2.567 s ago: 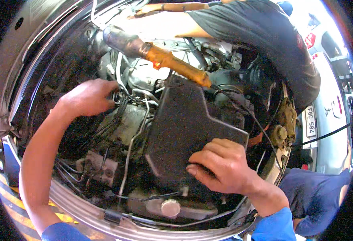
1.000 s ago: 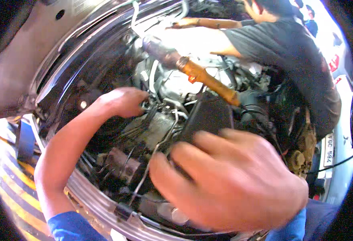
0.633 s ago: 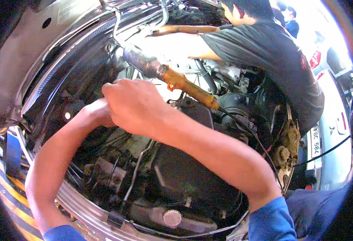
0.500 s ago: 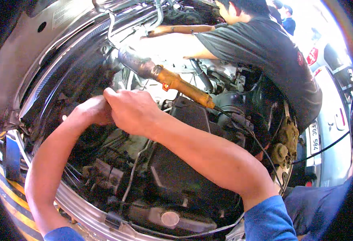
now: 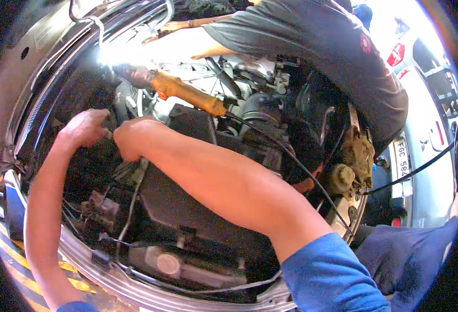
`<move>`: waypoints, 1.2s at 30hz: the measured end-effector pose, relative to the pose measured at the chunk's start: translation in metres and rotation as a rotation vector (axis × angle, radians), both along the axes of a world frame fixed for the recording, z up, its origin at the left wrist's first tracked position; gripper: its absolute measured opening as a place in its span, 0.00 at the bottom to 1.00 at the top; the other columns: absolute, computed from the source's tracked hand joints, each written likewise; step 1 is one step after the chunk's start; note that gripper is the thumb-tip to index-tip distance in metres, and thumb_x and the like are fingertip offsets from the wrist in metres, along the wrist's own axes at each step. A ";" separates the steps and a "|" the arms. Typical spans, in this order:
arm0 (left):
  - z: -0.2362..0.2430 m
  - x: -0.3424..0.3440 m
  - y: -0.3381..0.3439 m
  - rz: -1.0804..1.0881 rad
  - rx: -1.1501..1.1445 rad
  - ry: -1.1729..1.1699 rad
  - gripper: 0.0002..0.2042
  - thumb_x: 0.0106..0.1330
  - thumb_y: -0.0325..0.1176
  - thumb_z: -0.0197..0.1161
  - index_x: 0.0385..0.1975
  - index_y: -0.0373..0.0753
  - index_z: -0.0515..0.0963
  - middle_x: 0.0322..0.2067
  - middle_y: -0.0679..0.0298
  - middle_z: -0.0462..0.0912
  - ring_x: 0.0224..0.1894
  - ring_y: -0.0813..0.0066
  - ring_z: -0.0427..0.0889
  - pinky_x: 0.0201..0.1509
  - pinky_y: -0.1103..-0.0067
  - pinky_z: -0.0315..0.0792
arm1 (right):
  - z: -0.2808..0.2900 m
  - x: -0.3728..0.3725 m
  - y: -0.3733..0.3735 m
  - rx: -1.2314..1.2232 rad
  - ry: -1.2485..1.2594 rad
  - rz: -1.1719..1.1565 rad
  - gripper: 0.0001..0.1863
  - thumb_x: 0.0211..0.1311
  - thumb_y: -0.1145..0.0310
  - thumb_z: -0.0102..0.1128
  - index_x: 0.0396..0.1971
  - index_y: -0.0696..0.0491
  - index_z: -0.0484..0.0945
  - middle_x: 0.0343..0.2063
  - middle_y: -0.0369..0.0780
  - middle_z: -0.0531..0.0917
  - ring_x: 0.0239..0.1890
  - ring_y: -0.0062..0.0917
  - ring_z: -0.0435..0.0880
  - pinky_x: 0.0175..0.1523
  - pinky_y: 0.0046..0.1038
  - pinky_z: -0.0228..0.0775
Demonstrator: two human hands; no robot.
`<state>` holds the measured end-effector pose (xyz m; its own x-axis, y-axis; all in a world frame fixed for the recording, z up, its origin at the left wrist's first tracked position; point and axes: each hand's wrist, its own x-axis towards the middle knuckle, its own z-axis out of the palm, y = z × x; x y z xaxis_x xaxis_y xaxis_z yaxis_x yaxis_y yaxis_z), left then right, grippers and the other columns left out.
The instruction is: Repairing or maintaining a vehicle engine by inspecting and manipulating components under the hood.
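Observation:
Both of my arms reach over a car's open engine bay. My left hand (image 5: 87,127) is at the bay's left side, its fingers bent inward and closed near a small pale bit that I cannot identify. Just right of it, my right hand (image 5: 137,136) is curled into a fist-like grip, its fingertips hidden from view. A narrow gap separates the two hands. Beyond them an orange-handled work lamp (image 5: 187,93) lies across the engine, lit at its far end. Below my right forearm sits a large dark engine cover (image 5: 172,195).
A co-worker in a dark shirt (image 5: 312,52) leans in from the far right, arms over the engine. The lamp's black cable (image 5: 291,156) runs right. A white car (image 5: 429,161) stands beyond. A round-capped reservoir (image 5: 342,178) sits right; striped floor marking (image 5: 18,265) shows lower left.
My hands, overlapping before, are now slightly apart, the left one farther left. The whole view has shifted, so the lamp and engine appear farther left and higher.

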<state>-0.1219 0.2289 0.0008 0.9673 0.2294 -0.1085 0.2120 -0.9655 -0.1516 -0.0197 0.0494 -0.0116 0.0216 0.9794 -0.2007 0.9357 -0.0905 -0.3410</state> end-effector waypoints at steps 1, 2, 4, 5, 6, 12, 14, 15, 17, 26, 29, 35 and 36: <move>-0.002 0.001 -0.007 -0.011 -0.009 -0.032 0.16 0.54 0.33 0.67 0.42 0.36 0.75 0.39 0.47 0.81 0.46 0.46 0.80 0.48 0.60 0.74 | -0.002 0.000 0.000 -0.018 -0.003 0.002 0.19 0.51 0.63 0.63 0.45 0.50 0.84 0.48 0.40 0.84 0.50 0.32 0.84 0.50 0.40 0.77; -0.003 0.000 -0.014 0.019 0.000 -0.034 0.16 0.54 0.32 0.66 0.41 0.36 0.75 0.39 0.47 0.82 0.46 0.47 0.80 0.48 0.60 0.74 | -0.003 -0.001 0.003 -0.032 -0.003 0.008 0.22 0.51 0.60 0.65 0.48 0.48 0.83 0.51 0.39 0.82 0.54 0.32 0.82 0.53 0.41 0.75; -0.009 -0.001 -0.028 0.007 0.097 -0.085 0.14 0.53 0.31 0.66 0.39 0.37 0.75 0.39 0.49 0.82 0.45 0.46 0.81 0.46 0.60 0.75 | -0.005 -0.002 0.010 -0.067 -0.004 0.008 0.26 0.50 0.56 0.68 0.52 0.44 0.81 0.56 0.36 0.80 0.57 0.31 0.79 0.57 0.43 0.73; -0.014 0.001 -0.035 0.103 -0.004 -0.031 0.14 0.51 0.28 0.66 0.39 0.38 0.75 0.38 0.49 0.82 0.45 0.46 0.80 0.46 0.60 0.75 | -0.008 -0.001 0.011 -0.066 -0.010 0.007 0.25 0.50 0.56 0.68 0.52 0.43 0.81 0.55 0.36 0.81 0.57 0.31 0.80 0.56 0.43 0.73; -0.014 -0.003 -0.040 -0.031 -0.026 -0.121 0.13 0.52 0.27 0.65 0.39 0.38 0.75 0.37 0.48 0.82 0.45 0.46 0.80 0.46 0.60 0.75 | -0.011 -0.001 0.013 -0.062 -0.014 0.006 0.25 0.50 0.55 0.68 0.51 0.43 0.82 0.54 0.36 0.81 0.56 0.31 0.80 0.56 0.43 0.73; 0.013 0.000 -0.052 0.050 0.068 0.013 0.17 0.54 0.27 0.60 0.45 0.37 0.76 0.41 0.47 0.81 0.49 0.49 0.79 0.53 0.62 0.74 | -0.018 0.002 0.021 0.043 0.001 0.007 0.24 0.48 0.54 0.70 0.48 0.42 0.83 0.49 0.35 0.84 0.52 0.31 0.82 0.53 0.44 0.74; 0.021 0.000 -0.057 0.000 0.084 -0.135 0.18 0.53 0.25 0.60 0.46 0.37 0.75 0.43 0.46 0.80 0.50 0.48 0.78 0.54 0.61 0.73 | -0.018 0.003 0.022 0.017 -0.019 -0.023 0.23 0.48 0.54 0.71 0.46 0.42 0.84 0.49 0.35 0.85 0.52 0.31 0.83 0.52 0.44 0.74; 0.023 -0.001 -0.059 0.029 0.068 -0.111 0.18 0.53 0.25 0.59 0.47 0.36 0.75 0.43 0.46 0.80 0.50 0.48 0.78 0.54 0.61 0.73 | -0.017 0.002 0.023 0.001 -0.025 -0.029 0.23 0.47 0.54 0.71 0.46 0.41 0.84 0.49 0.35 0.85 0.52 0.31 0.83 0.52 0.44 0.75; 0.025 -0.001 -0.061 0.019 0.036 -0.093 0.18 0.54 0.24 0.58 0.47 0.36 0.75 0.44 0.45 0.80 0.51 0.48 0.78 0.56 0.60 0.72 | -0.017 -0.001 0.026 0.029 -0.032 -0.016 0.22 0.48 0.53 0.71 0.46 0.41 0.85 0.49 0.35 0.84 0.52 0.31 0.83 0.51 0.44 0.75; 0.025 0.006 -0.054 0.021 -0.330 0.070 0.26 0.48 0.28 0.68 0.52 0.34 0.74 0.48 0.47 0.80 0.54 0.49 0.77 0.59 0.66 0.70 | -0.014 0.008 0.029 0.064 0.081 0.002 0.17 0.49 0.66 0.64 0.42 0.48 0.86 0.46 0.38 0.85 0.50 0.32 0.84 0.50 0.38 0.77; 0.031 0.006 -0.052 0.041 -0.418 0.065 0.25 0.51 0.26 0.64 0.53 0.33 0.74 0.49 0.47 0.80 0.55 0.50 0.77 0.60 0.67 0.69 | -0.010 0.011 0.022 0.160 0.125 -0.039 0.17 0.48 0.66 0.64 0.41 0.48 0.86 0.45 0.39 0.86 0.49 0.32 0.84 0.50 0.37 0.77; 0.034 0.001 -0.053 -0.030 -0.386 0.029 0.23 0.54 0.25 0.61 0.54 0.32 0.73 0.48 0.47 0.80 0.55 0.51 0.77 0.61 0.67 0.68 | -0.010 0.014 0.020 0.198 0.142 -0.059 0.16 0.45 0.67 0.65 0.38 0.49 0.87 0.43 0.39 0.86 0.47 0.33 0.85 0.48 0.37 0.78; 0.035 0.000 -0.054 -0.013 -0.369 0.026 0.23 0.55 0.25 0.61 0.54 0.32 0.73 0.48 0.47 0.80 0.54 0.51 0.77 0.61 0.67 0.68 | -0.010 0.014 0.021 0.194 0.147 -0.061 0.16 0.45 0.67 0.65 0.38 0.49 0.87 0.42 0.39 0.86 0.47 0.33 0.85 0.48 0.37 0.78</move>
<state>-0.1217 0.1752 0.0353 0.9657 0.1580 -0.2063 0.2001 -0.9587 0.2021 -0.0059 0.0700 -0.0218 0.0665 0.9977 -0.0148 0.8693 -0.0652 -0.4899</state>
